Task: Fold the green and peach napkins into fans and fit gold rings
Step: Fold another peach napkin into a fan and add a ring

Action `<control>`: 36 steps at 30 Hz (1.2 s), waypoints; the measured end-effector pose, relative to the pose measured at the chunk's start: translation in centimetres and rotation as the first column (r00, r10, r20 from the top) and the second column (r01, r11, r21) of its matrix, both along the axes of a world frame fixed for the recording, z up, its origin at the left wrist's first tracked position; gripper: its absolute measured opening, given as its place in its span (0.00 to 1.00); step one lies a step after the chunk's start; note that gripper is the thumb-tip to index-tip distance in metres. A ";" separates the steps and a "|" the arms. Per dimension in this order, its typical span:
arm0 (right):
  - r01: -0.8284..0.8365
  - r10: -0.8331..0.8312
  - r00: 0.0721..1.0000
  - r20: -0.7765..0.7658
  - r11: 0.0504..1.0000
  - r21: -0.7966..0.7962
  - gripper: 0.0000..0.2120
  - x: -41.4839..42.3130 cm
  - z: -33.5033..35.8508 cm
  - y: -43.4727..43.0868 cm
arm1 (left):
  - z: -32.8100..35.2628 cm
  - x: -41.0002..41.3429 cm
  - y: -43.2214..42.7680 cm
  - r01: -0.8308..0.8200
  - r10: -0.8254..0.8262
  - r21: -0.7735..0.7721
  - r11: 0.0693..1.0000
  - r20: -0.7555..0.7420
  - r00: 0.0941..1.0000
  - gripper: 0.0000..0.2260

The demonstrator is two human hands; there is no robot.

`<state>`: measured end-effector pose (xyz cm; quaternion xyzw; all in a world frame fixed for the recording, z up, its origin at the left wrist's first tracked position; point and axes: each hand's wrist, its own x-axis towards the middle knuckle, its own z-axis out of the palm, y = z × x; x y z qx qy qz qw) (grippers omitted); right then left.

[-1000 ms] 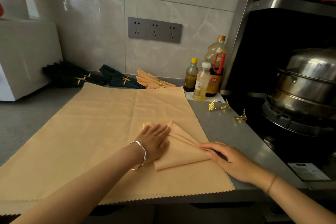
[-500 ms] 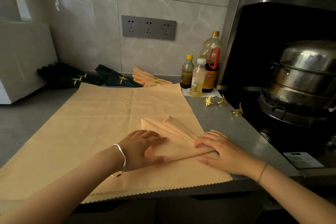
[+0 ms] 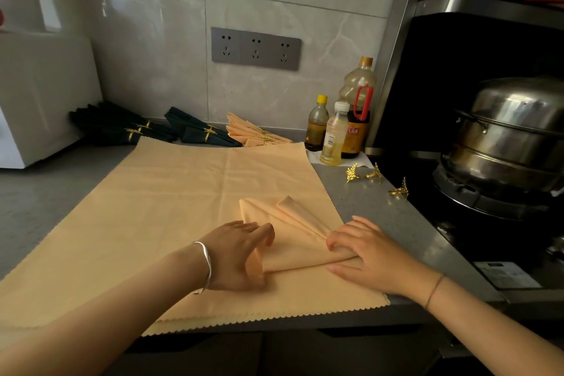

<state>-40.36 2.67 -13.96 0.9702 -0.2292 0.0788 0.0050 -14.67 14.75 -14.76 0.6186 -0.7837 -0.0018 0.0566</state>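
The left hand (image 3: 241, 256) is seen with its fingers curled over the wide left edge of the folded peach napkin (image 3: 293, 244) and its thumb laid below, so that this edge is gripped between them. A silver bangle (image 3: 205, 265) is worn on that wrist. The right hand (image 3: 369, 256) is set on the napkin's narrow right end, which is pinched between bent fingers above and the thumb below. The pleats are spread away from the right hand towards the wall, and one loose pleat is raised at the far side.

The napkin is laid on a large peach cloth (image 3: 183, 207), near its right front corner. The cloth is spread flat over the grey table (image 3: 375, 210). Just beyond the cloth's right edge, three gold rings (image 3: 351, 173) with leaf ornaments are scattered, apart from one another.

Behind the cloth, against the tiled wall, finished fans are laid: green napkins (image 3: 201, 133) ringed in gold, and a peach fan (image 3: 253, 134) to their right. Three bottles (image 3: 334, 136) are stood in the back corner beside it. A steel steamer pot (image 3: 512, 131) is seen on the stove at the right, a white appliance (image 3: 39, 94) at the far left, and a socket panel (image 3: 255, 48) on the wall.
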 end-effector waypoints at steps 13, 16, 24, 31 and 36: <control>0.085 -0.098 0.981 0.169 0.993 0.079 0.23 1.7 0.2 -1.0 | -0.1 0.9 -2.5 -0.298 0.242 -0.096 0.950 -0.380 0.893 0.18; 0.112 -0.129 0.972 0.197 0.989 0.096 0.19 2.3 0.3 -1.0 | -0.1 0.3 -3.4 -0.352 0.281 -0.096 0.931 -0.425 0.860 0.10; 0.112 -0.153 0.974 0.168 0.967 0.230 0.18 3.4 0.4 -0.9 | -0.7 -0.1 -5.3 -0.462 0.416 -0.012 0.887 -0.413 0.810 0.11; 0.129 -0.159 0.980 0.121 0.965 0.226 0.17 3.6 0.3 -1.4 | -0.5 0.0 -5.3 -0.345 0.310 -0.152 0.926 -0.211 0.927 0.36; 0.130 -0.159 0.980 0.116 0.966 0.224 0.17 3.7 0.4 -1.3 | -1.4 0.7 -5.9 -0.175 0.174 -0.033 0.984 -0.029 0.984 0.56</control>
